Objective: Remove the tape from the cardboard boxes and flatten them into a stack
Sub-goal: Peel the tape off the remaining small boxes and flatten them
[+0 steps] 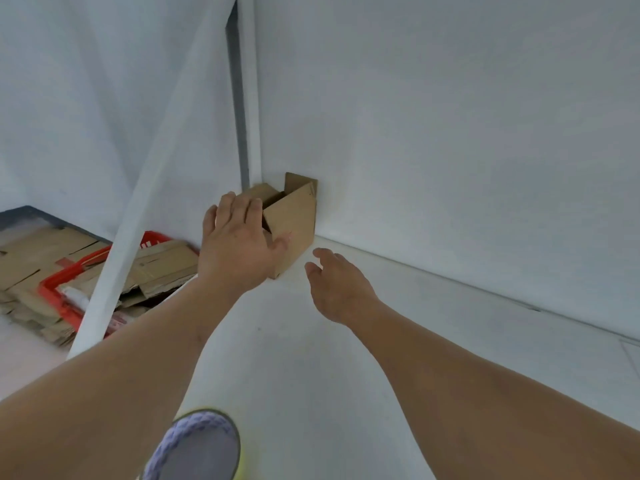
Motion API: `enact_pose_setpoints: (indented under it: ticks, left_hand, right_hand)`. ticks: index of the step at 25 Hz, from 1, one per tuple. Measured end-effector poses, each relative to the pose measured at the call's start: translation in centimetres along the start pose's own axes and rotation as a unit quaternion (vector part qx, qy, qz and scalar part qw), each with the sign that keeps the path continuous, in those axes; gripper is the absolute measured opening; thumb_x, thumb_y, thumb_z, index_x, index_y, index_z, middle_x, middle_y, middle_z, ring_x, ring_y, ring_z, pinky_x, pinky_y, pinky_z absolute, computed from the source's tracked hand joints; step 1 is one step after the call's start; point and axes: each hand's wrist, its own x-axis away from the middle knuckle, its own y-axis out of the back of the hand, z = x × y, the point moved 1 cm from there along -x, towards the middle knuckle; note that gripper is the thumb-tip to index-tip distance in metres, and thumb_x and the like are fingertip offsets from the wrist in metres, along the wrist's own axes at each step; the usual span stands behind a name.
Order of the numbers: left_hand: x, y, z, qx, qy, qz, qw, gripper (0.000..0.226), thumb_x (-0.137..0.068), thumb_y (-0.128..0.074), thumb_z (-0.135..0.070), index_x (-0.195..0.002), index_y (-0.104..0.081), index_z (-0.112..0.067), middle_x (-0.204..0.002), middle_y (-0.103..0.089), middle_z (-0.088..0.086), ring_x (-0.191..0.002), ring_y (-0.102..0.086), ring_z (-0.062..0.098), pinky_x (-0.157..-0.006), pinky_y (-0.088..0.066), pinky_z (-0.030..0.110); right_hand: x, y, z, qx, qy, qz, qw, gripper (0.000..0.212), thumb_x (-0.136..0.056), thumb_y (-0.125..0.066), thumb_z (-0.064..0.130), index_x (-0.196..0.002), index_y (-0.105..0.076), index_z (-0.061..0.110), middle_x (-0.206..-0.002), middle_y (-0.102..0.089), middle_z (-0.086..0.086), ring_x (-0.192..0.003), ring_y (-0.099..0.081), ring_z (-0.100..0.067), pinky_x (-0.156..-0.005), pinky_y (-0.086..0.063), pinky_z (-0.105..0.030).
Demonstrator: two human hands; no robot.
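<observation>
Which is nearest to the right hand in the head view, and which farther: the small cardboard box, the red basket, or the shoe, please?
From the right hand:
1. Small cardboard box, just ahead, against the wall.
2. Shoe, below, toward the person.
3. Red basket, far left, amid flattened cardboard.

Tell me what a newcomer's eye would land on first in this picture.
First, the small open cardboard box pushed into the corner against the white wall, with the left hand spread over its near side and the right hand open just beside it. Next, the red basket at the left, lying among flattened cardboard on the floor beyond a white post.
</observation>
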Motion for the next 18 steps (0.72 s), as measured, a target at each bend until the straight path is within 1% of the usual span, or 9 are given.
enact_pose_setpoints:
  ticks: [1,3,5,7,9,11,13,15,18]
  left_hand:
    - [-0.5,-1.0,0.4,0.0,0.001,0.008,1.0,0.071,-0.094,-0.04,-0.062,-0.139,-0.044,-0.008,-0.148,-0.041,0.008,-0.144,-0.019,0.029,-0.117,-0.013,0.045]
    - [-1.3,-2.3,0.7,0.007,-0.022,0.001,1.0,0.063,-0.094,-0.04,-0.063,-0.128,-0.055,-0.013,-0.139,-0.051,0.006,-0.141,-0.026,0.029,-0.115,-0.016,0.045]
    - [-2.0,-2.7,0.0,0.006,-0.033,0.031,0.999,0.053,-0.094,-0.041,-0.06,-0.118,-0.063,-0.018,-0.128,-0.057,0.004,-0.13,-0.039,0.028,-0.112,-0.02,0.044]
    - [-2.5,-2.9,-1.1,-0.016,-0.047,0.06,0.997,0.043,-0.097,-0.038,-0.054,-0.111,-0.066,-0.024,-0.121,-0.058,0.001,-0.12,-0.046,0.025,-0.111,-0.021,0.043]
    - [-2.8,-2.4,-2.6,0.024,-0.045,0.075,0.996,0.038,-0.098,-0.036,-0.047,-0.102,-0.07,-0.029,-0.111,-0.06,-0.004,-0.109,-0.051,0.019,-0.113,-0.022,0.043]
    - [-2.2,-1.8,-4.8,0.073,-0.032,0.095,0.992,0.039,-0.098,-0.035,-0.046,-0.091,-0.069,-0.031,-0.1,-0.06,-0.007,-0.1,-0.054,0.015,-0.11,-0.025,0.042]
    - [-0.8,-0.8,-7.6,0.098,-0.024,0.11,0.989,0.039,-0.098,-0.034,-0.048,-0.082,-0.065,-0.031,-0.092,-0.059,-0.008,-0.094,-0.056,0.016,-0.104,-0.03,0.041]
    - [1.8,0.5,-10.9,0.148,-0.007,0.13,0.98,0.039,-0.098,-0.034,-0.048,-0.076,-0.062,-0.03,-0.086,-0.061,-0.006,-0.089,-0.057,0.018,-0.098,-0.035,0.041]
    - [6.5,3.3,-16.4,0.23,0.011,0.172,0.958,0.04,-0.098,-0.034,-0.046,-0.077,-0.061,-0.027,-0.081,-0.062,-0.004,-0.084,-0.058,0.019,-0.091,-0.042,0.041]
  right_hand:
    - [-1.0,-0.6,-0.1,0.022,0.01,0.03,0.999,0.048,-0.105,-0.025,0.03,-0.152,-0.026,0.021,-0.154,-0.031,-0.001,-0.139,-0.034,-0.023,-0.111,-0.033,-0.04]
    - [-2.5,-1.9,-0.3,0.072,0.027,0.079,0.994,0.05,-0.105,-0.021,0.021,-0.155,-0.018,0.02,-0.162,-0.014,0.001,-0.146,-0.019,-0.023,-0.117,-0.024,-0.041]
    - [-3.2,-3.0,-0.8,0.057,0.018,0.094,0.994,0.051,-0.106,-0.019,0.022,-0.156,-0.012,0.022,-0.163,-0.011,0.004,-0.148,-0.015,-0.024,-0.119,-0.021,-0.042]
    - [-3.5,-3.6,-1.3,-0.01,-0.004,0.071,0.997,0.05,-0.105,-0.019,0.032,-0.155,-0.014,0.028,-0.16,-0.021,0.001,-0.145,-0.024,-0.027,-0.117,-0.024,-0.042]
    - [-3.1,-3.5,-1.5,-0.139,-0.044,0.026,0.989,0.048,-0.104,-0.018,0.044,-0.15,-0.025,0.032,-0.152,-0.037,-0.005,-0.136,-0.038,-0.029,-0.112,-0.03,-0.041]
    - [-1.9,-2.8,-2.2,-0.219,-0.076,-0.019,0.973,0.052,-0.101,-0.019,0.055,-0.145,-0.032,0.031,-0.142,-0.048,-0.008,-0.127,-0.047,-0.03,-0.106,-0.037,-0.042]
    - [0.5,-1.8,-3.2,-0.241,-0.102,-0.054,0.964,0.056,-0.098,-0.02,0.061,-0.143,-0.034,0.03,-0.138,-0.051,-0.009,-0.123,-0.05,-0.03,-0.101,-0.04,-0.042]
    - [4.3,-0.3,-4.7,-0.235,-0.125,-0.074,0.961,0.057,-0.097,-0.022,0.062,-0.143,-0.034,0.03,-0.139,-0.049,-0.009,-0.121,-0.05,-0.029,-0.096,-0.041,-0.039]
    - [11.3,2.5,-7.5,-0.2,-0.128,-0.105,0.966,0.055,-0.099,-0.037,0.054,-0.147,-0.031,0.028,-0.143,-0.039,-0.006,-0.119,-0.047,-0.028,-0.093,-0.04,-0.035]
